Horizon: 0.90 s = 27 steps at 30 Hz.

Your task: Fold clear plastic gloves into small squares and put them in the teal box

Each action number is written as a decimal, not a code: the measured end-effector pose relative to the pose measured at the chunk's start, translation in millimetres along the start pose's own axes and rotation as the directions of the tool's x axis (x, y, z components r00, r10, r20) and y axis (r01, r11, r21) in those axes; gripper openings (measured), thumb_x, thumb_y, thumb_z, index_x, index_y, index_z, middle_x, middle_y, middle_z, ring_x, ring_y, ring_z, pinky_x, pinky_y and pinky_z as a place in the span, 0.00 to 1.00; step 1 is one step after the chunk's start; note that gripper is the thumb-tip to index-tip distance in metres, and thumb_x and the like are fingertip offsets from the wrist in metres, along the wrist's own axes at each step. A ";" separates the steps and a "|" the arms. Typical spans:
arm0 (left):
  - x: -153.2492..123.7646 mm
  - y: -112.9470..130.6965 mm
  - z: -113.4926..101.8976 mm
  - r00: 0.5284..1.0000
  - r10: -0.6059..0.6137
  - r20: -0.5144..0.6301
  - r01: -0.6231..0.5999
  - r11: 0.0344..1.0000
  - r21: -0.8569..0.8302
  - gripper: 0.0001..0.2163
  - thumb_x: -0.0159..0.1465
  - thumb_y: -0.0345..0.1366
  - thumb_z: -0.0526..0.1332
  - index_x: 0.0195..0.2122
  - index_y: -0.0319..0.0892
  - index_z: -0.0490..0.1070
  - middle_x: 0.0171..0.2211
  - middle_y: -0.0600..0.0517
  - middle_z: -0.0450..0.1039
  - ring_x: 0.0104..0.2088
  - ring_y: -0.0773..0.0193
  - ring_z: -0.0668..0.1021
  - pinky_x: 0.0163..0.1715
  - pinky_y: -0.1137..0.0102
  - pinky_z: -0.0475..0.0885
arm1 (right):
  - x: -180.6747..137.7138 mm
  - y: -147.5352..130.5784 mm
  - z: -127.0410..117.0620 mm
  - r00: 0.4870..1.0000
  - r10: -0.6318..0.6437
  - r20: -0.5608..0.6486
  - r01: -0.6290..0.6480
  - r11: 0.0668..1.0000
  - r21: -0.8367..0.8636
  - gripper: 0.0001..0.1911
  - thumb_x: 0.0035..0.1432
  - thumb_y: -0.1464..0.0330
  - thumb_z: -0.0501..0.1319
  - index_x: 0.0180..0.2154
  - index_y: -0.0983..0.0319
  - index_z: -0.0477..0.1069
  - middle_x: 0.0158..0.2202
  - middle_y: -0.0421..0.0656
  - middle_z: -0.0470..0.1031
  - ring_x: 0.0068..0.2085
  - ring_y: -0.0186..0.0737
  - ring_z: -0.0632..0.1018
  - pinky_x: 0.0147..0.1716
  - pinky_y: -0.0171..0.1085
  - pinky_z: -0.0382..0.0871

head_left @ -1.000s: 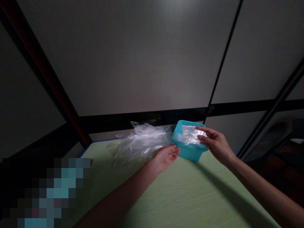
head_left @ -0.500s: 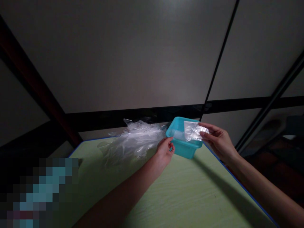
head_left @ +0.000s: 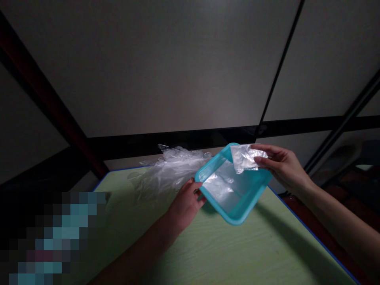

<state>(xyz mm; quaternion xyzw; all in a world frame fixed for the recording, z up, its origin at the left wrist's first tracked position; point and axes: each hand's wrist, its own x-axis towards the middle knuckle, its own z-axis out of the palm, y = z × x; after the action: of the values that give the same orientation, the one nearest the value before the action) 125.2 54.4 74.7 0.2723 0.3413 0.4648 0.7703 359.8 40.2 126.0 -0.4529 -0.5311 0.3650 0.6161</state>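
My left hand (head_left: 187, 202) grips the rim of a turquoise plastic basket (head_left: 237, 220) at its left corner. The basket is tilted so its inside faces me, and clear plastic bags (head_left: 227, 182) lie on its bottom. My right hand (head_left: 280, 164) pinches a folded clear plastic bag (head_left: 245, 157) between thumb and fingers, over the basket's far right part. Left of the basket, a loose heap of clear plastic bags (head_left: 173, 166) lies on the table.
The pale green table (head_left: 208, 257) has a blue edge. Behind it stand large grey panels (head_left: 178, 71) with a dark band along them. A blurred-out patch (head_left: 59, 233) covers the lower left. Dark shapes stand on the floor at the right.
The basket has been tipped toward me by my left hand, so its inside now shows. My right hand still holds the folded bag, slightly farther right and higher.
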 end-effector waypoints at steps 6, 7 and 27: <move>-37.7 9.5 -22.3 1.000 0.027 -0.004 -0.026 0.994 0.102 0.16 0.47 0.31 0.63 0.38 0.40 0.65 0.40 0.47 0.70 0.41 0.56 0.72 0.40 0.63 0.66 | -2.5 -14.9 14.7 0.970 0.105 0.218 -0.054 0.973 -0.226 0.14 0.39 0.69 0.66 0.33 0.62 0.74 0.35 0.42 0.75 0.30 0.35 0.74 0.29 0.35 0.69; -42.2 10.0 -24.3 1.000 0.030 -0.004 -0.029 0.994 0.105 0.16 0.47 0.32 0.63 0.38 0.40 0.65 0.40 0.47 0.70 0.42 0.55 0.72 0.41 0.63 0.66 | -2.2 -16.3 19.2 0.956 0.127 0.266 -0.052 0.961 -0.272 0.12 0.39 0.70 0.65 0.32 0.62 0.73 0.35 0.42 0.74 0.31 0.36 0.74 0.30 0.35 0.69; -62.0 12.9 -27.9 0.999 -0.013 -0.029 0.016 0.997 0.080 0.11 0.49 0.29 0.61 0.34 0.39 0.64 0.35 0.49 0.70 0.38 0.59 0.73 0.41 0.63 0.67 | 2.9 40.2 62.8 0.788 0.203 0.581 0.368 0.602 -0.709 0.12 0.43 0.83 0.54 0.29 0.66 0.70 0.30 0.43 0.74 0.31 0.36 0.74 0.31 0.33 0.67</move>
<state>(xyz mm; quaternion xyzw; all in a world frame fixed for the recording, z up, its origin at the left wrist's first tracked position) 75.9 6.7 83.9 0.2940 0.3726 0.4490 0.7570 299.7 66.6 90.6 -0.5076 -0.8260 0.1848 0.1609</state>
